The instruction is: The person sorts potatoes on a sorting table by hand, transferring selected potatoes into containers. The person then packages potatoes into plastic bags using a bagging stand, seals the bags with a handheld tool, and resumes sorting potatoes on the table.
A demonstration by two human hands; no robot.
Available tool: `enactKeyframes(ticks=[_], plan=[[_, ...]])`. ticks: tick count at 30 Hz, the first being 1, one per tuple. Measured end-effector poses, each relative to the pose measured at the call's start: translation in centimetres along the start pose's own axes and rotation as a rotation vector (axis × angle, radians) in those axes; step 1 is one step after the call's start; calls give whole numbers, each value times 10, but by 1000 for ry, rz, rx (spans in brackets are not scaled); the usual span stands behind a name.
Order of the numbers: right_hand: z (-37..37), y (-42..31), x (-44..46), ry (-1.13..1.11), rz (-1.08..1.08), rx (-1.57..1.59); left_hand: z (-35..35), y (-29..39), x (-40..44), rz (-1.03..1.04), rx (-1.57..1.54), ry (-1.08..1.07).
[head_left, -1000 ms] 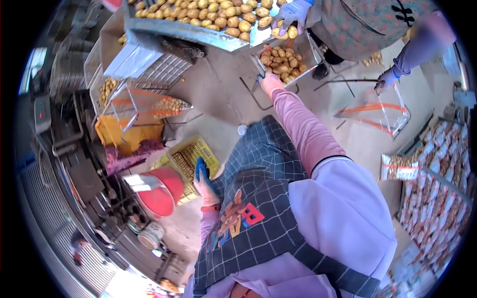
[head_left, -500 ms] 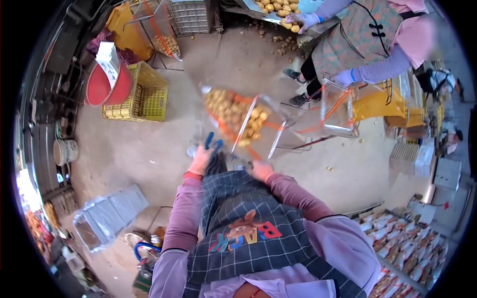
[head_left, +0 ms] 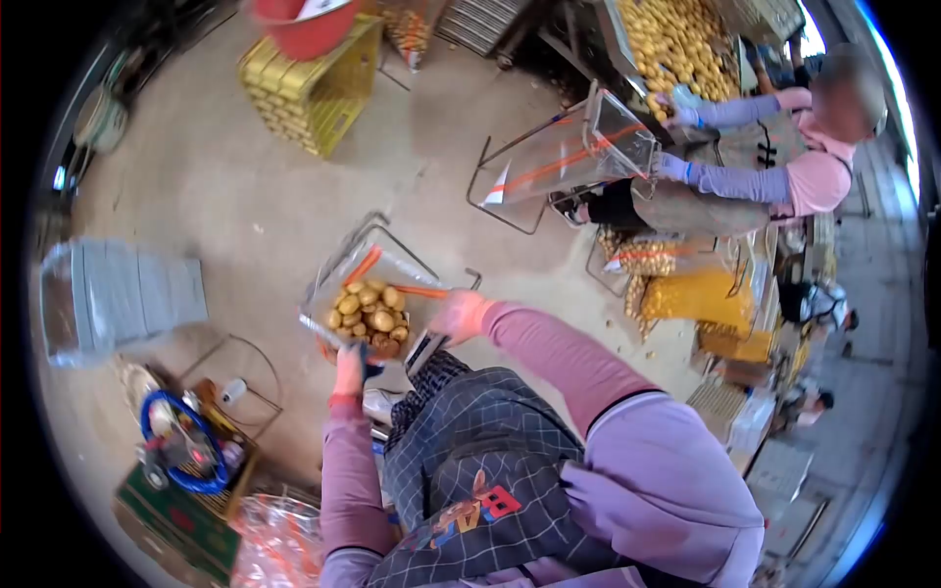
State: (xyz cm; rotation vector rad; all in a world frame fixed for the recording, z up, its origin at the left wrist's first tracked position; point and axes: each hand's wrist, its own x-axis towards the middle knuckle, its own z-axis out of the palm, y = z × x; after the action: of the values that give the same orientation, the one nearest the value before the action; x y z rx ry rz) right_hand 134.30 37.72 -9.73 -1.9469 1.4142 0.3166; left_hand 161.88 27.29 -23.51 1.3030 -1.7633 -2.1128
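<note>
A clear bag with orange stripes (head_left: 408, 271), hung on a metal frame, stands open just in front of my body. Inside it lie several potatoes (head_left: 369, 312). My left hand (head_left: 351, 370) is closed at the bag's near left edge, with something dark blue at its fingers. At the near right corner my right hand (head_left: 464, 316) is wrapped round the frame (head_left: 423, 350). Beyond, a co-worker (head_left: 730, 157) has one gloved hand at potatoes on a table (head_left: 619, 47) and the other on a second striped bag (head_left: 578, 147).
A yellow crate (head_left: 312, 93) with a red basin (head_left: 306, 29) is at the top left. A plastic-wrapped grey bin (head_left: 127, 299) stands at the left. Below it are a blue hose ring (head_left: 201, 480) and a green box (head_left: 176, 519). Filled bags (head_left: 652, 257) sit at the right.
My view has turned to the right. The potato bag and its frame have come close to my body, between my hands. The co-worker now has both hands near the table and a bag.
</note>
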Motion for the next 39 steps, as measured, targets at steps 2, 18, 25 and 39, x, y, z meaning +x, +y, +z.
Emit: enactKeyframes(ticks=[2,18,25,39], plan=[[-11,-8,12,22,7,-29,-5,-53,31,274,604,217],[107,38,42,598,440,955,-57,-26,-25,-20,-44,382],[-108,86,-21,-353,612,241,-31,29,-7,-183,10,542],[-150,75,245,139,618,86,-16,20,-69,-211,-168,742]])
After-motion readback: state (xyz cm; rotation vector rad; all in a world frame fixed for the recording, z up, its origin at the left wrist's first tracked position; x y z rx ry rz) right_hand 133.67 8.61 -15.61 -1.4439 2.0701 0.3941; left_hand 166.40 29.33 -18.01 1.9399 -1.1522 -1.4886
